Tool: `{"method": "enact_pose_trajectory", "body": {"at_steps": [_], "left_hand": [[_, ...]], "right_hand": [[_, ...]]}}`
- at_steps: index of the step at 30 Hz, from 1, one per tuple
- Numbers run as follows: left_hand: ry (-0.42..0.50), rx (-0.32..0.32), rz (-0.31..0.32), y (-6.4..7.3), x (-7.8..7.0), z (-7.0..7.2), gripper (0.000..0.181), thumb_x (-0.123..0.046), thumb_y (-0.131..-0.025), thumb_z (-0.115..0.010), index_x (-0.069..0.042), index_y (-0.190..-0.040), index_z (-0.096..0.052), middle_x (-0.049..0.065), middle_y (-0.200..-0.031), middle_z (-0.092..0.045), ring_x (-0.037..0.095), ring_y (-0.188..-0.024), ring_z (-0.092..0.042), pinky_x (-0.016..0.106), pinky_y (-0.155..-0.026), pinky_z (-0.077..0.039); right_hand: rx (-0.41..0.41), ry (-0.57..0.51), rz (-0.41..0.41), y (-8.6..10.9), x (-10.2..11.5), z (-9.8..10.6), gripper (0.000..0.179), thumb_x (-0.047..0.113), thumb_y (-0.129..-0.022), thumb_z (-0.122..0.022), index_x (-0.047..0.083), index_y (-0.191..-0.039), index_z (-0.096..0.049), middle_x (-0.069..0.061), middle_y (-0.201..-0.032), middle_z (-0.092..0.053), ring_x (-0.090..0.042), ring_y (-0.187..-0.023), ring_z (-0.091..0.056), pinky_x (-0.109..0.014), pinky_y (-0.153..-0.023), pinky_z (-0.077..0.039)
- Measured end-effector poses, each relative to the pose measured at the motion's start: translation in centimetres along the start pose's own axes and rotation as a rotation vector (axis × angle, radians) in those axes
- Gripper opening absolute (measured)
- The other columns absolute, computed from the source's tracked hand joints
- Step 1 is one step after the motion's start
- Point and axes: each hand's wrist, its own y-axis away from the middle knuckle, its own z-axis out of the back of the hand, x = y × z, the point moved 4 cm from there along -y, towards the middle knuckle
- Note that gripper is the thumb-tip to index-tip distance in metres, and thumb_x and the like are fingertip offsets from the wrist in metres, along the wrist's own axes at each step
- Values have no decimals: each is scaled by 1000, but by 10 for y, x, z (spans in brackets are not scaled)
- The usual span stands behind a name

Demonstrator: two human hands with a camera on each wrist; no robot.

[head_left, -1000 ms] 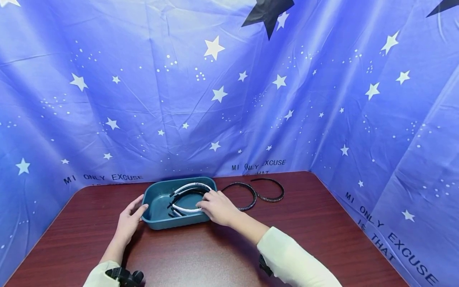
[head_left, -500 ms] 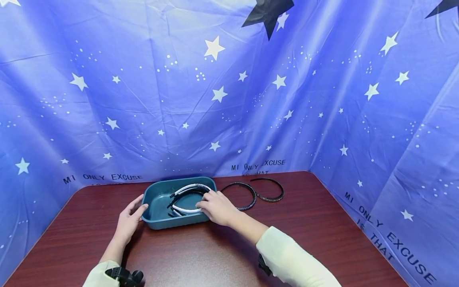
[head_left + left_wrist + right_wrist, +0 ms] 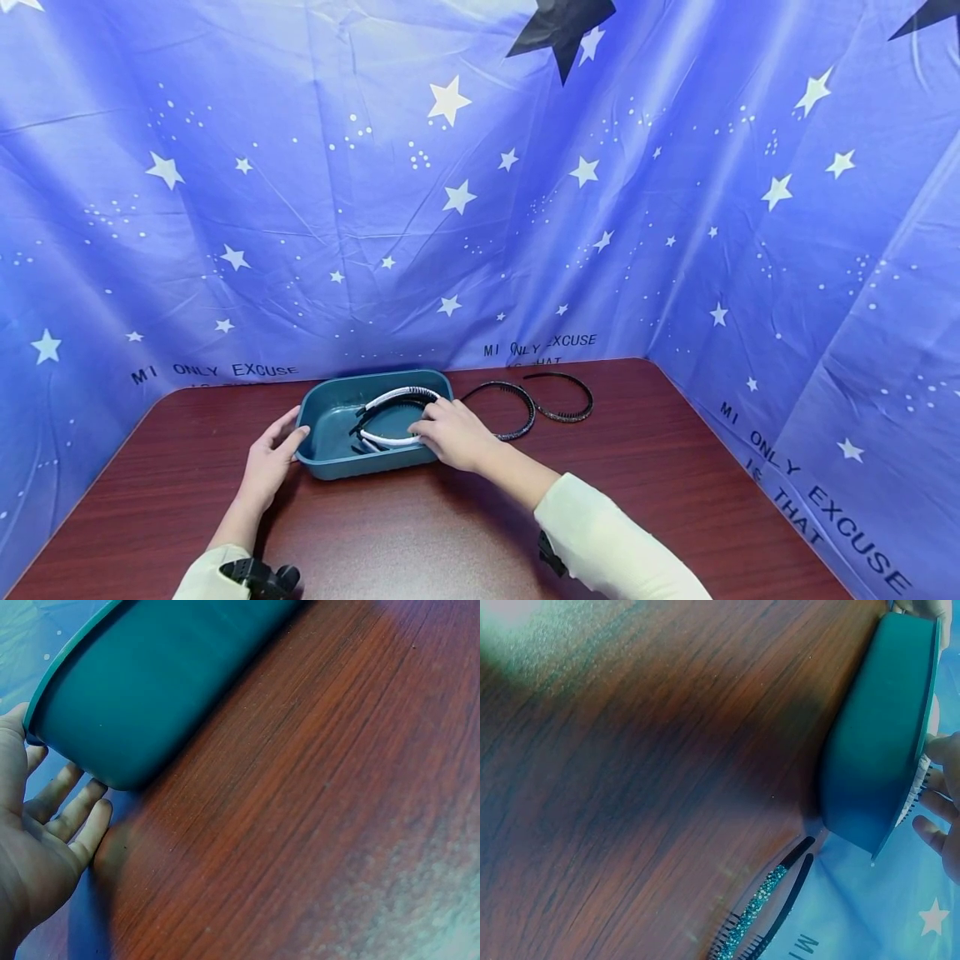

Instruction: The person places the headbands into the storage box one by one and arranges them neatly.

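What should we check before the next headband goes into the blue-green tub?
1. Left hand steadies the tub: ok, its straight fingers rest against the tub's left end.
2. Right hand is free for another headband: not ok, its fingers lie on the white headband inside the tub.
3. Headbands waiting outside: ok, a sparkly headband and a plain black headband lie on the table right of the tub.
4. Room left in the tub: ok, its left half shows bare floor.
5. How many headbands are in the tub: cannot tell, they overlap.
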Motion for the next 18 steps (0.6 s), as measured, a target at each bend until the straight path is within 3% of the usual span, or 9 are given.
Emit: {"method": "enact_pose_trajectory", "body": {"at_steps": [18], "left_hand": [[-2, 5, 12, 0, 0, 1, 54, -32, -96, -52, -13, -144, -37, 19, -136, -45, -11, -84, -50, 12, -69, -49]], "right_hand": [[25, -27, -13, -2, 1, 0, 20, 26, -92, -58, 26, -110, -68, 7, -96, -61, -11, -95, -53, -25, -76, -42]]}}
